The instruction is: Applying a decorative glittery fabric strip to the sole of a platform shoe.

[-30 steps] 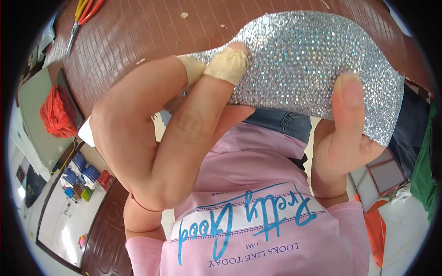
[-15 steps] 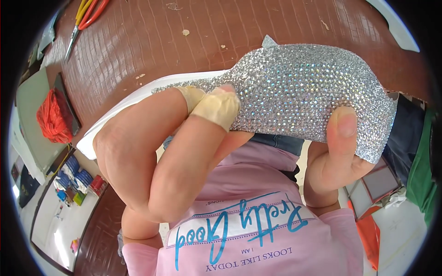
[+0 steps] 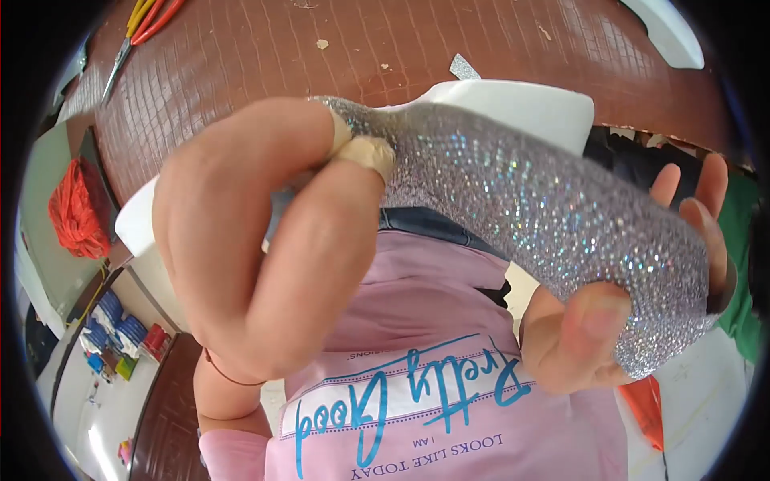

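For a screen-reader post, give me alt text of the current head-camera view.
A silver rhinestone-covered sheet is held between the left hand, two digits wrapped in cream tape, and the right hand, thumb in front. A white piece shows behind it; scissors lie on the brown table.

With our left hand, its thumb and a finger wrapped in cream tape, we pinch the narrow end of a glittering silver sheet. Our right hand holds the wide end, thumb in front, other fingers spread behind. A smooth white form shows behind the sheet. On the brown tabletop we see scissors near the left edge, a silver scrap, and a pale curved piece toward the right edge.
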Demonstrator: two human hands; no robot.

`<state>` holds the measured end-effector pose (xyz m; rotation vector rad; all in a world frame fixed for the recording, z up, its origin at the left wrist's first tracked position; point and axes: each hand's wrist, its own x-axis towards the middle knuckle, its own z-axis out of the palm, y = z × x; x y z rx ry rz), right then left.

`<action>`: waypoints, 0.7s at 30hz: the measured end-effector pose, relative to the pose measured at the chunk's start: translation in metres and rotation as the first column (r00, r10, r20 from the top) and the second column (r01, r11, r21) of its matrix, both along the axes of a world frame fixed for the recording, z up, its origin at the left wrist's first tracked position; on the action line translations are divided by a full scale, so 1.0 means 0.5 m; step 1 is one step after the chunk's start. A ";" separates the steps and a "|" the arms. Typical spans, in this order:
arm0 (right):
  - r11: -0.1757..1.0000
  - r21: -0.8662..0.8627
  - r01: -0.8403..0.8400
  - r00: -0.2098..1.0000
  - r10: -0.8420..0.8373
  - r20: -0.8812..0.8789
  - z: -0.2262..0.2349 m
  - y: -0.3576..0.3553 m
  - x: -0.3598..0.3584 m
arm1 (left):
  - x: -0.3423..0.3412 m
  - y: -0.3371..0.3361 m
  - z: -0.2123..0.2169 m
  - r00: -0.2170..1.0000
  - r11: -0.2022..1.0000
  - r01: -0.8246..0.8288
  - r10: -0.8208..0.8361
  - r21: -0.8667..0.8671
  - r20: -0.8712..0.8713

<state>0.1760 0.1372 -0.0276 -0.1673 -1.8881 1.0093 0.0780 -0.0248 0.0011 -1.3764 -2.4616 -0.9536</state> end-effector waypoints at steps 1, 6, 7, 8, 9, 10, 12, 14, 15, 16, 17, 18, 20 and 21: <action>1.000 0.011 -0.001 1.000 0.000 0.016 -0.004 0.006 0.009 | -0.001 0.001 -0.002 1.000 1.000 0.007 -0.007 0.012 0.006; 0.992 -0.120 -0.047 0.982 0.068 0.175 0.003 0.018 0.024 | 0.006 -0.004 0.010 0.999 1.000 0.007 -0.009 0.027 0.052; 0.983 -0.174 -0.057 0.970 0.095 0.222 0.005 0.019 0.025 | 0.006 -0.005 0.011 0.998 1.000 0.005 -0.006 0.021 0.067; 0.984 -0.168 -0.058 0.970 0.096 0.225 0.005 0.016 0.025 | 0.005 -0.004 0.008 0.998 1.000 0.003 -0.005 0.027 0.070; 0.965 -0.260 -0.014 0.968 0.078 0.237 0.004 0.008 0.023 | 0.003 -0.003 0.005 0.998 1.000 0.000 -0.001 0.019 0.056; 0.936 -0.350 0.030 0.966 0.062 0.249 0.004 -0.001 0.021 | 0.001 -0.004 0.001 0.999 1.000 -0.004 0.003 0.009 0.042; 0.846 -0.519 0.120 0.960 0.035 0.279 -0.001 -0.010 0.016 | -0.004 -0.005 -0.006 1.000 1.000 -0.013 0.013 -0.014 0.014; 0.841 -0.528 0.121 0.962 0.032 0.271 -0.009 -0.009 0.018 | -0.008 -0.006 -0.008 1.000 0.999 -0.017 0.016 -0.046 -0.019; 0.836 -0.534 0.123 0.965 0.025 0.262 -0.013 -0.008 0.019 | -0.009 -0.006 -0.009 0.999 0.998 -0.018 0.016 -0.063 -0.035; 0.831 -0.541 0.126 0.967 0.018 0.253 -0.017 -0.007 0.020 | -0.011 -0.005 -0.009 0.999 0.997 -0.019 0.015 -0.080 -0.052; 0.826 -0.548 0.130 0.970 0.009 0.244 -0.019 -0.005 0.021 | -0.011 -0.003 -0.010 0.998 0.995 -0.019 0.012 -0.097 -0.068; 0.822 -0.554 0.131 0.970 0.010 0.244 -0.021 -0.004 0.021 | -0.009 -0.001 -0.009 0.998 0.994 -0.018 0.011 -0.104 -0.068; 0.839 -0.543 0.029 0.982 0.077 0.172 -0.025 0.005 0.018 | -0.002 0.013 -0.006 0.996 0.994 -0.074 0.069 -0.079 -0.065; 0.845 -0.534 -0.021 0.984 0.111 0.136 -0.027 0.009 0.015 | 0.002 0.020 -0.005 0.993 0.993 -0.101 0.097 -0.066 -0.062</action>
